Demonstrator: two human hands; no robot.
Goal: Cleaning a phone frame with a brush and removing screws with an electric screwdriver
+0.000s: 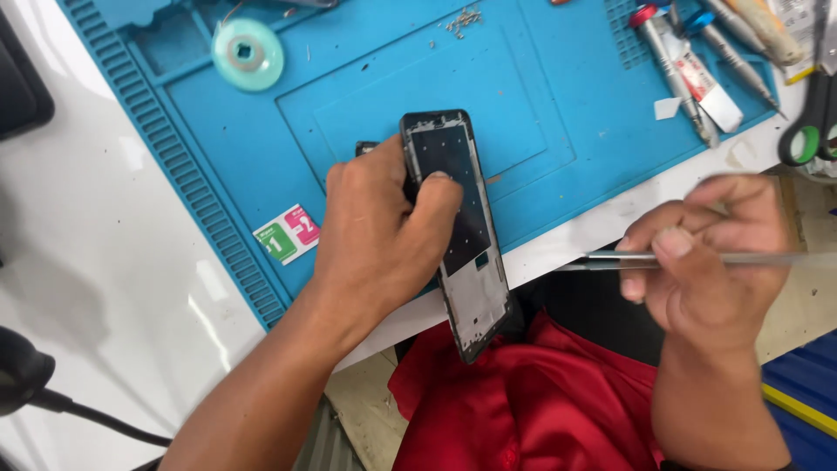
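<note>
Blue rubber covers most of the bench: a ridged work mat (pixel 218 174) lying on a white table (pixel 105 262). Over the mat's near edge the left hand (pixel 379 231) holds a black phone frame (pixel 462 253), fingers curled round its left side and the thumb pressed flat on its inner face. The frame is tilted, its top end above the mat and its lower end hanging past the table edge over a red cloth (pixel 523 401) in the person's lap. A small dark piece peeks out behind the hand's knuckles, though too little of it shows to say what it is.

Well to the right of the frame, off the table, the right hand (pixel 706 257) is closed on a thin metal tool (pixel 610 259). Thumb and bent fingers pinch it near its middle, and it lies nearly level, with its slim end pointing left toward the frame but not touching it.

On the mat's far left sits a pale green round spool (pixel 248 54). A little heap of tiny screws (pixel 464 19) lies near the top edge. A green and pink sticker (pixel 288 234) is fixed near the mat's left ridges. At the upper right several screwdrivers (pixel 676 70) lie together, and green-handled scissors (pixel 806 131) rest just beyond the mat's corner.
</note>
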